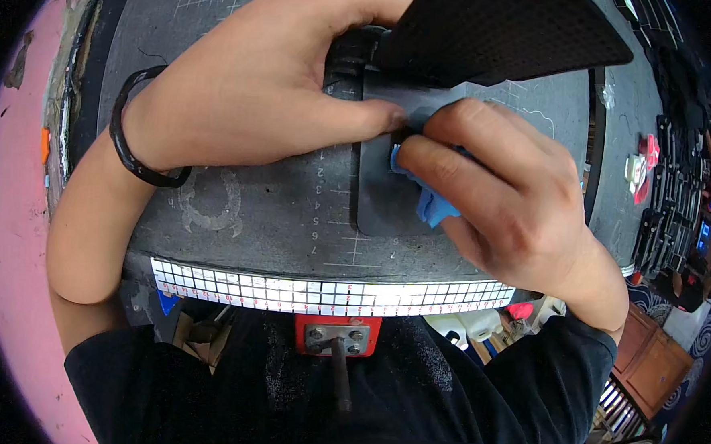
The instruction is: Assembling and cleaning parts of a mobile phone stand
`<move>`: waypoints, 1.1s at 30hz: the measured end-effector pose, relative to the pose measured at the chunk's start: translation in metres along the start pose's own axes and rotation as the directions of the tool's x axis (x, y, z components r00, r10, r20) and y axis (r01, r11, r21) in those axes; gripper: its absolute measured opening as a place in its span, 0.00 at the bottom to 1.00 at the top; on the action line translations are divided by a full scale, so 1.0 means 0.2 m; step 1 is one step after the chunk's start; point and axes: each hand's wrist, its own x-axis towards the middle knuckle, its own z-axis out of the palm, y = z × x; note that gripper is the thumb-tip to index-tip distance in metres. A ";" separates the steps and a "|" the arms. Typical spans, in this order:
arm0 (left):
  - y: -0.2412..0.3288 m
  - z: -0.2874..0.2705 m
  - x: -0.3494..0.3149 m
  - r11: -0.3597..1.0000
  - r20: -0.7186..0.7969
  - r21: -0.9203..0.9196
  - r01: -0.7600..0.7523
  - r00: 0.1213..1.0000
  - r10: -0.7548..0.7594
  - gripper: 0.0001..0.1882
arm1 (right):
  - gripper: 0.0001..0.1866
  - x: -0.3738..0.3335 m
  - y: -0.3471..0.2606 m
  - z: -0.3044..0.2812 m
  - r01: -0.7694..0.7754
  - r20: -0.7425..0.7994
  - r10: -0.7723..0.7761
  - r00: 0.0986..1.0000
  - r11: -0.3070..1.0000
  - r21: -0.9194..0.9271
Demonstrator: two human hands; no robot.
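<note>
A black panel with a dotted texture [510, 37] stands raised and tilted at the top of the board. The fingers of my left hand [250, 80] curl behind it, their tips hidden, and the thumb stretches over a smooth dark grey sheet [381, 199]. My right hand [510, 182] is closed around a crumpled blue cloth [434, 206], which meets the sheet close to my left thumb. The sheet lies flat on a dark, worn board [267, 225] with white scale markings. A black bracelet [123, 133] circles my left wrist.
Along the board's near edge runs a white gridded ruler strip [327, 294]. Below it, a red block with a metal plate and rod [337, 336] projects toward me. White plastic containers [471, 324] stand beneath on the right. A pink surface [13, 228] borders the left side.
</note>
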 end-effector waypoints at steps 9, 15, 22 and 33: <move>0.08 0.02 -0.09 0.884 -0.039 -0.057 0.463 0.884 -0.466 0.32 | 0.21 0.00 0.02 -0.01 0.000 -0.012 0.000 1.000 1.000 0.031; 0.04 -0.03 -0.11 0.912 0.055 0.268 0.310 0.940 -0.335 0.28 | 0.19 -0.07 0.09 -0.27 -0.124 0.148 0.118 0.982 0.992 0.029; 0.06 -0.04 -0.09 0.908 0.069 0.355 0.224 0.962 -0.264 0.26 | 0.26 -0.13 0.07 -0.48 -0.284 -0.051 0.294 0.955 0.843 -0.457; 0.05 -0.07 -0.13 0.907 0.019 0.314 0.282 0.953 -0.303 0.39 | 0.12 -0.04 0.10 0.03 0.101 -0.067 -0.086 0.994 0.961 0.256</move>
